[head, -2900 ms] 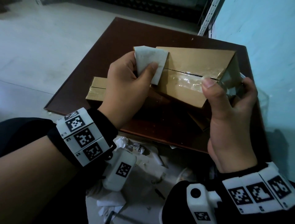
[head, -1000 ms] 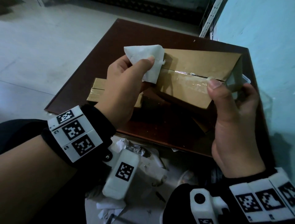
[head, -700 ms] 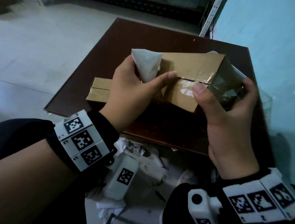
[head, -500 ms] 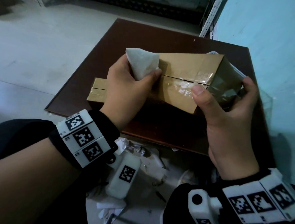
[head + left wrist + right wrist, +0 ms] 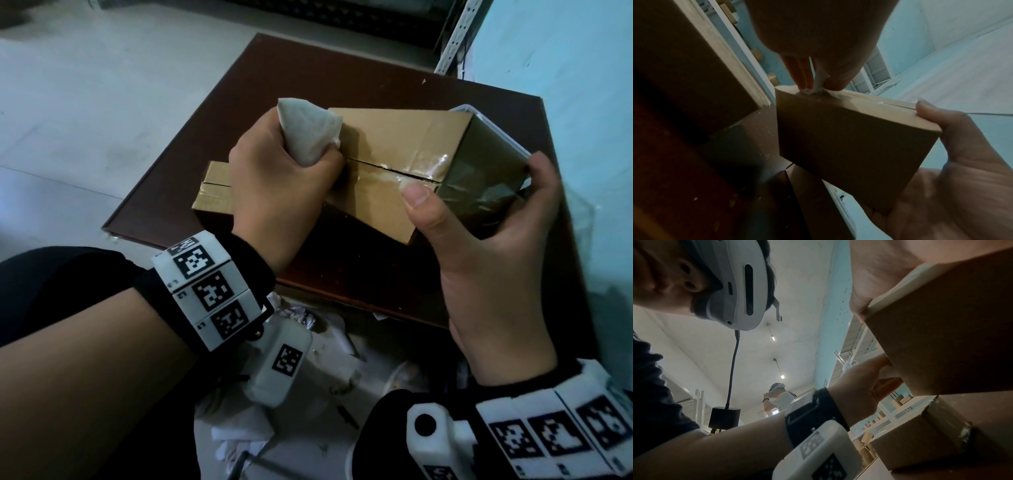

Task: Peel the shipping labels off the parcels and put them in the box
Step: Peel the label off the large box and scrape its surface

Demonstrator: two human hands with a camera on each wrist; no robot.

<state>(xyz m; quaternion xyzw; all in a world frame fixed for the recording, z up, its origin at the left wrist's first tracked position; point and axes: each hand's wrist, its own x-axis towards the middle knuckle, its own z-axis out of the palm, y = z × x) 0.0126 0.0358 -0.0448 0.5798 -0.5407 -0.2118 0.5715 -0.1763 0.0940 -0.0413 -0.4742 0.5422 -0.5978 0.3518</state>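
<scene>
- A second, flatter parcel (image 5: pixel 214 186) lies on the dark brown table (image 5: pixel 308 75), left of and partly behind the left hand (image 5: pixel 274 185).
- The left hand's fingers are curled round a whitish, crumpled shipping label (image 5: pixel 306 137), pinching it where its lower end meets the top face of the held parcel (image 5: pixel 394 164); the left wrist view shows the label (image 5: pixel 818 84) squeezed between fingertips and thumb at the parcel's edge.
- The held parcel is tilted, raised off the table between both hands, with clear tape along its top seam.
- The right hand (image 5: pixel 486 260) grips the parcel's right end, thumb pressed on the taped top, fingers wrapped round the far side.
- Below both grips, nearest the person, crumpled white scraps (image 5: pixel 301 394) lie in a heap past the table's near edge.
</scene>
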